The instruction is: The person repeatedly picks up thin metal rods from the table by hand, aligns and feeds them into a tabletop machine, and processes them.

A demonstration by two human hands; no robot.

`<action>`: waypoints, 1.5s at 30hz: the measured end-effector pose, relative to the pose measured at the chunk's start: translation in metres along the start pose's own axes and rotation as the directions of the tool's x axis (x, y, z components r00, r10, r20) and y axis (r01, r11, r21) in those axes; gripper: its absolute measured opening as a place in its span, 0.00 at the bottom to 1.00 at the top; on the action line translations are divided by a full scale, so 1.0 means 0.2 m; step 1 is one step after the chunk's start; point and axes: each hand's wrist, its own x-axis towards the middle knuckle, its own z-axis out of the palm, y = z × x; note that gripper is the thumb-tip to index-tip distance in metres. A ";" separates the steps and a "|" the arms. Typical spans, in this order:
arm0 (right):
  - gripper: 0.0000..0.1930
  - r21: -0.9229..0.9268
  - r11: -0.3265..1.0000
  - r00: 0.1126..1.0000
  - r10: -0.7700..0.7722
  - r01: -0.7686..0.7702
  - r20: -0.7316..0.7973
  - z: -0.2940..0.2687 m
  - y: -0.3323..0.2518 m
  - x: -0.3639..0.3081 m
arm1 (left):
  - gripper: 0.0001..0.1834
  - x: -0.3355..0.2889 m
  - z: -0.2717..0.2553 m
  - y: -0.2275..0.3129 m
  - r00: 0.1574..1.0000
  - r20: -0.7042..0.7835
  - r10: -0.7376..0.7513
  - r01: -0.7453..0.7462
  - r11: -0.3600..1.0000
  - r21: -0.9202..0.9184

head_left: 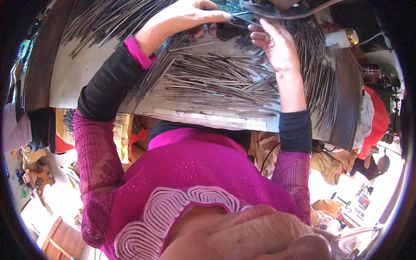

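At the top of the view my left hand (186, 19) is closed, thumb and fingers pinched at the end of a thin dark strip (245, 18). My right hand (277, 43) faces it with bent fingers and its thumb up, pinching near the strip's other end. The strip's exact kind is too small to make out. Beneath both hands lie many slender dark sticks (216, 76), spread in loose heaps on a white-covered table (86, 78). Part of the left fingers is hidden behind the hand.
Another heap of dark sticks (108, 21) covers the far left of the table. More sticks (320, 82) lie along the right side. A white cylindrical object (342, 39) with a yellowish end stands at the right edge. Red cloth (376, 117) hangs beyond the table's right side.
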 end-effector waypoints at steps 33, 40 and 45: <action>0.13 0.097 0.989 0.993 -0.111 0.115 -0.040 -0.08 0.01 0.05 | 0.14 -0.03 0.02 0.05 0.972 -0.229 -0.059 -0.037 0.919 -0.394; 0.13 -0.832 0.465 0.914 -0.388 0.304 0.117 0.09 -0.06 -0.04 | 0.17 0.02 -0.03 -0.01 0.981 0.026 -0.194 0.194 0.981 0.026; 0.11 -0.882 0.149 0.867 -0.313 0.447 0.387 0.19 -0.07 -0.10 | 0.19 0.03 0.00 -0.02 0.970 0.191 -0.150 0.166 0.984 -0.068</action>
